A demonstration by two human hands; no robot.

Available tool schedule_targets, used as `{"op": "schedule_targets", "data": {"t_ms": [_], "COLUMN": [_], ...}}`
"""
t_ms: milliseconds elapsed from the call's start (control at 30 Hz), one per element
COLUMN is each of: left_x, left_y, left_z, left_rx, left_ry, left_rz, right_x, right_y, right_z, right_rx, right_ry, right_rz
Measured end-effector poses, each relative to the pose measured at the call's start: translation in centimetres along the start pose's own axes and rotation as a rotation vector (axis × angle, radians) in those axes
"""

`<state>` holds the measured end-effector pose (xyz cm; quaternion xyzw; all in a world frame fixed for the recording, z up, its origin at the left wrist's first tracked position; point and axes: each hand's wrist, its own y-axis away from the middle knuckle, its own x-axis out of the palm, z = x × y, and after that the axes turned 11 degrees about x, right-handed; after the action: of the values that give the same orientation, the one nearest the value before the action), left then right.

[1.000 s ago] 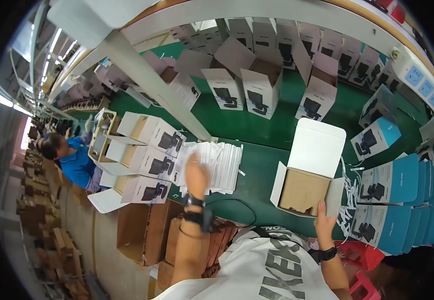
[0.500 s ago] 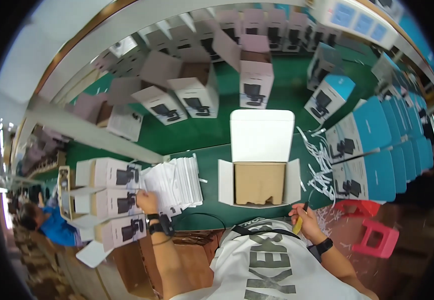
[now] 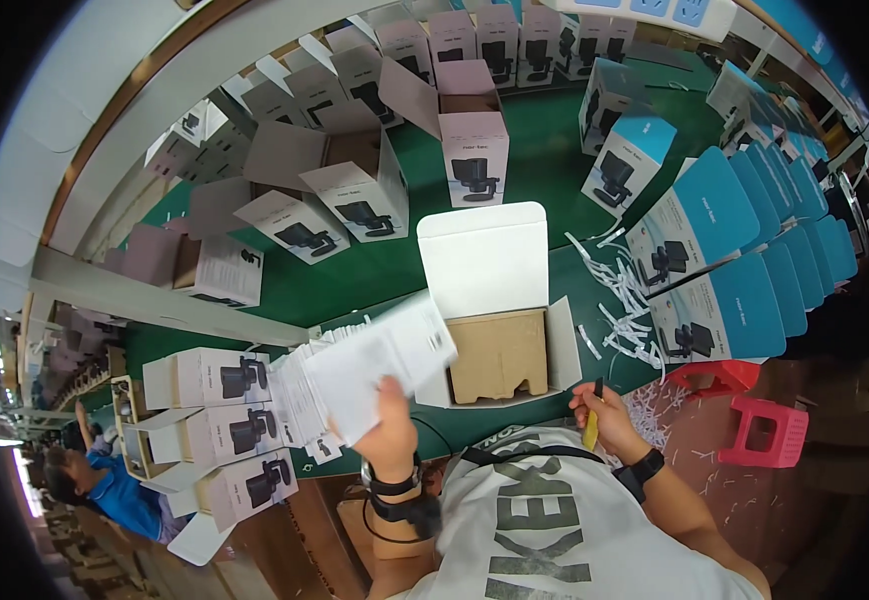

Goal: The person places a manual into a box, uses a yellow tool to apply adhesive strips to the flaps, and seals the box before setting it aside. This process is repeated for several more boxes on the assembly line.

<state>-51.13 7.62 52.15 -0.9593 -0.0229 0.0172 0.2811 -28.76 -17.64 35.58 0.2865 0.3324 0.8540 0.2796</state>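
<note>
My left hand (image 3: 391,432) grips a white printed leaflet (image 3: 385,360), tilted and slightly blurred, above the stack of leaflets (image 3: 300,400) and the left flap of an open carton. That white carton (image 3: 485,250) stands in front of me with its lid raised; a brown cardboard insert (image 3: 500,355) fills it. At the carton's lower right, my right hand (image 3: 607,415) is closed around a slim yellow tool with a black end (image 3: 591,432), which looks like a utility knife.
Open product boxes (image 3: 245,430) stand left of the leaflets, more boxes (image 3: 475,150) at the back. Blue-flapped cartons (image 3: 725,240) fan out at right beside white paper strips (image 3: 620,300). A pink stool (image 3: 763,432) is on the floor. A person in blue (image 3: 125,495) is at far left.
My left hand has moved from the left-hand boxes to the right and now holds up a leaflet. My right hand keeps the yellow tool. The view has shifted slightly.
</note>
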Motion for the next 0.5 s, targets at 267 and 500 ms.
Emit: {"op": "schedule_targets", "data": {"t_ms": [267,500], "left_x": [-0.6,1.5], "left_y": [-1.4,0.3], "left_z": [-1.0,-2.6], "left_rx": [0.366,0.425], "left_ry": [-0.290,-0.584], "left_rz": [0.469,0.591], "right_x": [-0.2,4.0], "right_y": [1.1,1.8], "right_z": [-0.2,8.6], "right_rx": [0.058,-0.252], "right_ry": [0.000,0.153], "right_rz": [0.020,0.031]}}
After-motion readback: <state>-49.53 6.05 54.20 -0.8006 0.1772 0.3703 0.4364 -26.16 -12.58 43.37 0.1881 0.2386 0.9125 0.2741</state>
